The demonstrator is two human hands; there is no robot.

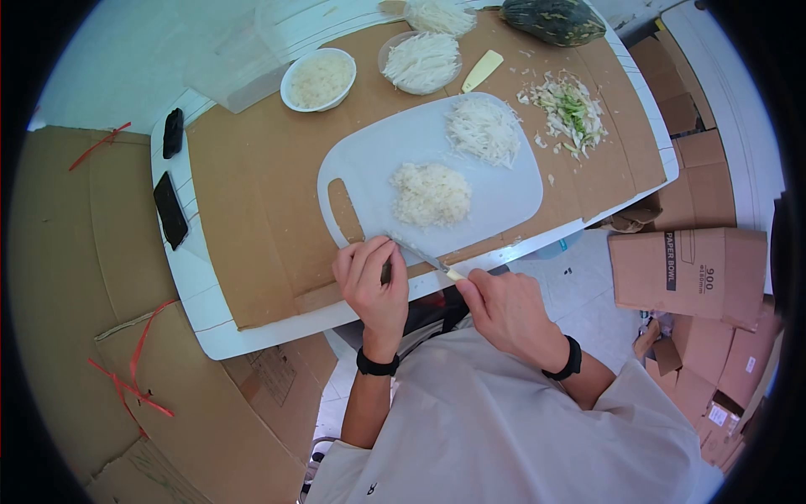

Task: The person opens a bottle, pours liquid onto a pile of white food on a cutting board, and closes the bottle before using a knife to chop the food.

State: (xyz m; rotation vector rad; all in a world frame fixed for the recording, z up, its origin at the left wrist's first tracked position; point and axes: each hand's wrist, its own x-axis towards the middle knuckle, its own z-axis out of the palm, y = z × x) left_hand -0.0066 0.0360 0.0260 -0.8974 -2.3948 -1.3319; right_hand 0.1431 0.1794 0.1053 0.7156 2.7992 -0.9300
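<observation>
My right hand [510,309] is wrapped round the handle of a small knife [424,255], whose blade points up and left along the near edge of the white cutting board [348,155]. By the blade's tip, my left hand [372,277] has its fingers curled; what they hold, if anything, is hidden. Finely chopped white pieces [431,195] lie in a heap on the middle of the board. A second heap of white shreds [484,128] sits at the board's upper right.
Behind the board stand a white bowl [318,80], a bowl of shreds [420,63], a peeler-like tool [482,71] and a dark green squash [554,20]. Scraps [573,113] lie right. Two black objects, one a phone [170,210], lie left. Cardboard boxes [688,273] stand right.
</observation>
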